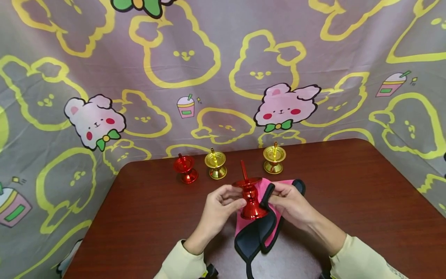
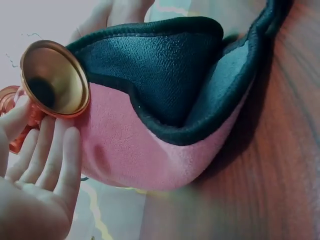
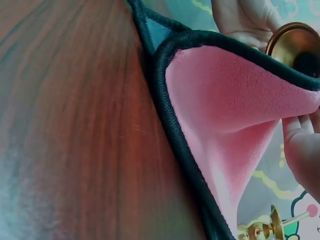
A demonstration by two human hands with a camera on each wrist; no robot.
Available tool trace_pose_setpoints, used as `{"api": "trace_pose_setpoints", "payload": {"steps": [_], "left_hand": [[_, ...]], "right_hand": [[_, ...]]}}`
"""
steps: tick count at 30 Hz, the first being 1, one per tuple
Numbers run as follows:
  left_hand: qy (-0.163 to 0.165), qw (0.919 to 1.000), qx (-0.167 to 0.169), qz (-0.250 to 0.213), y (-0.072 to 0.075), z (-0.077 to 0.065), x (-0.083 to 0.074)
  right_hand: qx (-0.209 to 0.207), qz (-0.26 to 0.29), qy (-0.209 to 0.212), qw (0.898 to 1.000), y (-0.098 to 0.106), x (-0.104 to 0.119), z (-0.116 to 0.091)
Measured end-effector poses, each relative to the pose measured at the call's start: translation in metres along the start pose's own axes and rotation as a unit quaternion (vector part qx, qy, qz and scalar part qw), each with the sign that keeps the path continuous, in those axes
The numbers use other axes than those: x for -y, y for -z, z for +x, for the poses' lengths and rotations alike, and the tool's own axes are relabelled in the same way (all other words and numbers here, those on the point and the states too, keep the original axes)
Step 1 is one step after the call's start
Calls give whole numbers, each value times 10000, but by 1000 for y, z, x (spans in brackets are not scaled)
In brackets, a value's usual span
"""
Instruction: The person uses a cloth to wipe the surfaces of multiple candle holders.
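My left hand pinches a shiny red candle holder by its waist, thumb in front, and holds it upright above the table. A thin red spike rises from its dish. The left wrist view looks into the hollow, gold-toned base. My right hand grips a pink cloth with a dark leathery back and black piping, bunched between fingers and thumb. This cloth lies against the right side of the holder and hangs down to the table. Some right fingertips are hidden behind it.
Toward the back of the brown wooden table stand a smaller-looking red candle holder, a gold one beside it, and another gold one farther right. A cartoon-printed curtain hangs behind the table.
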State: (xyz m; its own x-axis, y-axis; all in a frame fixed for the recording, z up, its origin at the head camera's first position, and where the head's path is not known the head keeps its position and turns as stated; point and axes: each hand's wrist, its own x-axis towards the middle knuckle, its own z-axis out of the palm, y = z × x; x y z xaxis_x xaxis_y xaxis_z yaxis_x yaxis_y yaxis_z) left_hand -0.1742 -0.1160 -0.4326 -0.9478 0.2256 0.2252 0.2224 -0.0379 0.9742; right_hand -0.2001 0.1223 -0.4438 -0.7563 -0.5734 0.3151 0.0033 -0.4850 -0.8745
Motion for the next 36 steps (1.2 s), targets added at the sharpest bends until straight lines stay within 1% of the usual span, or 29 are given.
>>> {"api": "trace_pose_setpoints", "payload": {"steps": [3, 7, 10, 15, 18, 22, 27, 30, 34, 36], "left_hand": [[174, 9996, 193, 70, 0, 0, 2], [31, 9987, 337, 394, -1, -2, 2], [-131, 9975, 341, 602, -1, -3, 0], [-225, 9959, 207, 856, -2, -3, -2], [-284, 9948, 134, 966, -3, -2, -3], [-371, 9927, 54, 1143, -3, -2, -4], [-399, 9896, -75, 1383, -4, -2, -5], [-516, 9842, -240, 1677, -6, -1, -6], [-693, 9732, -500, 2133, -9, 0, -7], [-779, 9692, -591, 2258, -9, 1, -8]], "right_hand": [[4, 16, 8, 10000, -1, -2, -1], [21, -119, 122, 9999, -1, -3, -2], [-52, -386, 205, 9990, -2, -3, -2], [-183, -913, 382, 9949, -4, -1, -1], [-322, -1307, 541, 9894, -6, 0, -1], [-558, -1900, 668, 9779, -7, 0, 0], [-747, -2244, 643, 9695, -10, -1, 0], [-866, -2447, 634, 9636, -13, -1, 0], [-1069, -2729, 625, 9540, -16, -3, 1], [-1179, -2853, 621, 9491, -19, -4, 2]]}}
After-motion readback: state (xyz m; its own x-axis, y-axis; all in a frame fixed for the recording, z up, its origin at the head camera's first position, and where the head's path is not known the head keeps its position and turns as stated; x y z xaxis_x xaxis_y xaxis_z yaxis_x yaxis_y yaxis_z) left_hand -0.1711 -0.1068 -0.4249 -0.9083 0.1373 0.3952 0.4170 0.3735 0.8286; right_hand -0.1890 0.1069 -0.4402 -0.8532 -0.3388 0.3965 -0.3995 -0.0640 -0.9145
